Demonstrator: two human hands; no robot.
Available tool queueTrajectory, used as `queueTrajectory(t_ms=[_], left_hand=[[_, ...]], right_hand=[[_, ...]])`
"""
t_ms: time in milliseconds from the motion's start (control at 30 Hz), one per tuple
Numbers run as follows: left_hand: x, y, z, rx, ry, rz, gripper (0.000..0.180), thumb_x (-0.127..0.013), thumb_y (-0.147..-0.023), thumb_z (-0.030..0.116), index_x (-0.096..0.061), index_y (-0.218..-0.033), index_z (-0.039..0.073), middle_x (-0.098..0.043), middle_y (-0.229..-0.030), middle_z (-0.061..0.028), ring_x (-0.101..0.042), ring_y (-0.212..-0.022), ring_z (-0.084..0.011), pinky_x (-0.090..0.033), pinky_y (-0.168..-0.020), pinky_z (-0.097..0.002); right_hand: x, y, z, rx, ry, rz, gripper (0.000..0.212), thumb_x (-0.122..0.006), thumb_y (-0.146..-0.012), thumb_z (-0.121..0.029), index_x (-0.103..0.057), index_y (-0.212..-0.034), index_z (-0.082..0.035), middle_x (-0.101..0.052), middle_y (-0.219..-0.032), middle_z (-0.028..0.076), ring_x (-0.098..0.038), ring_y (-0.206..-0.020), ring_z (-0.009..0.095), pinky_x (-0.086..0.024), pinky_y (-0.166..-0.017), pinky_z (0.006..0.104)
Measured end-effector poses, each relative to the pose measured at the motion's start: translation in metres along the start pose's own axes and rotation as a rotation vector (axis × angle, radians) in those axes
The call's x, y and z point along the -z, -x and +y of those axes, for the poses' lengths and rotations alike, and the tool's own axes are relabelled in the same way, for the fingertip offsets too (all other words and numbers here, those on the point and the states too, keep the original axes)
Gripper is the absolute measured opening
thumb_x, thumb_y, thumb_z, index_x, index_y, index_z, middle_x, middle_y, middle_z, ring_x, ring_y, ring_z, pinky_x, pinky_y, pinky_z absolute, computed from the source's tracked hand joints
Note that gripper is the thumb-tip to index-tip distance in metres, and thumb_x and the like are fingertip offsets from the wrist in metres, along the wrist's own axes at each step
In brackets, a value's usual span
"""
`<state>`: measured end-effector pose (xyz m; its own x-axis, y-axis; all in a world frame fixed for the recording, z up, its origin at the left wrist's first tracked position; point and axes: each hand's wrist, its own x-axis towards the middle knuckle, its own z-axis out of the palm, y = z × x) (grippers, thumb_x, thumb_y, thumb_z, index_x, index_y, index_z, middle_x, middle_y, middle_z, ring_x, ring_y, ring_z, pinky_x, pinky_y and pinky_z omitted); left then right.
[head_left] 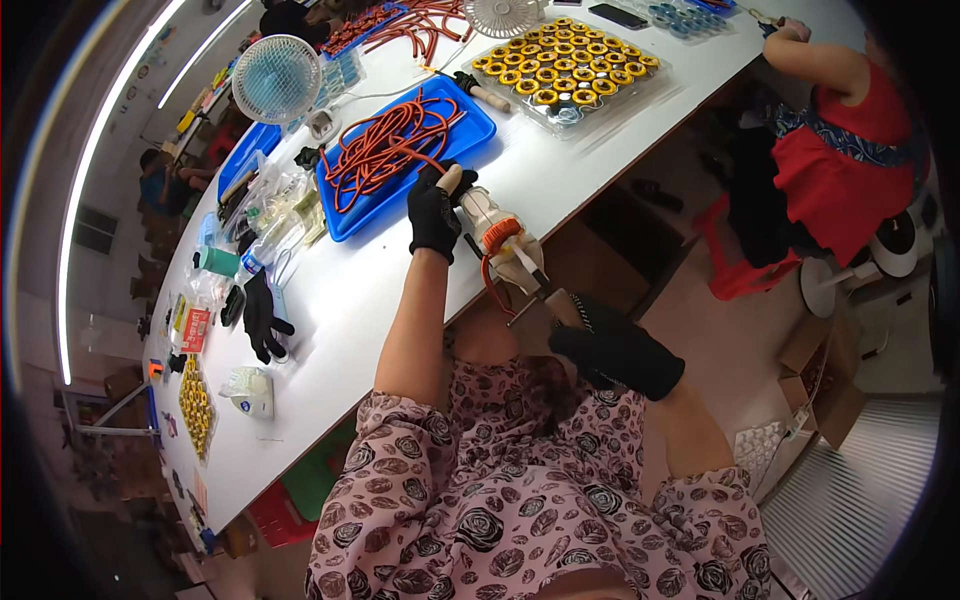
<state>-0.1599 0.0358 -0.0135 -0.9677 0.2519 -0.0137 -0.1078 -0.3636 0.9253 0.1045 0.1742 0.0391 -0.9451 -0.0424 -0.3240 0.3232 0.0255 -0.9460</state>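
Note:
At the table edge in front of me, a ring-shaped coil (500, 234) wound with orange-red wire sits in a pale, wrapped holder (522, 268). Just left of it my left hand (435, 212), in a black glove with bare fingertips, is closed around red wire that runs toward the tray. A loop of the wire (490, 280) hangs beside the holder. My right hand (628, 355), also black-gloved, grips a tool (562, 308) with a brownish handle; its metal shaft points at the coil. The palm side of both hands is hidden.
A blue tray (484, 132) holds a tangle of red wire. Behind it stand yellow ring cores (560, 68) in a clear tray and a white fan (277, 80). A black glove (262, 315) and plastic bags lie left. A person in red (850, 150) sits at the right.

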Motion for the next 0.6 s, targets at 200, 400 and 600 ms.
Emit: queueTrajectory(t_ms=[200,400,600], left_hand=[[0.011,-0.007,0.008,-0.009,-0.153,-0.060,0.017,-0.062,-0.079,0.014,-0.058,-0.089,0.001,-0.064,-0.083,-0.0124,-0.062,-0.076,-0.0222,-0.049,-0.071,-0.0331],[0.005,-0.011,0.002,0.085,-0.215,-0.114,0.014,-0.061,-0.082,0.015,-0.059,-0.084,0.001,-0.063,-0.081,-0.0109,-0.061,-0.068,-0.0188,-0.051,-0.061,-0.0313],[-0.010,-0.004,0.018,0.068,-0.278,-0.152,0.015,-0.062,-0.080,0.012,-0.060,-0.089,0.000,-0.063,-0.083,-0.0113,-0.059,-0.067,-0.0183,-0.048,-0.061,-0.0295]], right_hand=[[-0.005,0.036,0.029,0.025,-0.042,-0.030,0.046,-0.061,-0.080,-0.034,-0.050,-0.112,-0.003,-0.059,-0.091,0.010,-0.058,-0.082,0.017,-0.045,-0.074,0.0309],[-0.003,-0.012,0.000,0.073,-0.132,-0.074,0.032,-0.062,-0.079,-0.030,-0.050,-0.096,-0.006,-0.051,-0.064,0.003,-0.048,-0.049,0.009,-0.039,-0.044,0.0250],[0.010,-0.003,0.008,0.112,-0.039,-0.126,0.029,-0.059,-0.081,-0.031,-0.048,-0.094,-0.008,-0.045,-0.056,-0.001,-0.041,-0.040,0.006,-0.033,-0.036,0.0226]])
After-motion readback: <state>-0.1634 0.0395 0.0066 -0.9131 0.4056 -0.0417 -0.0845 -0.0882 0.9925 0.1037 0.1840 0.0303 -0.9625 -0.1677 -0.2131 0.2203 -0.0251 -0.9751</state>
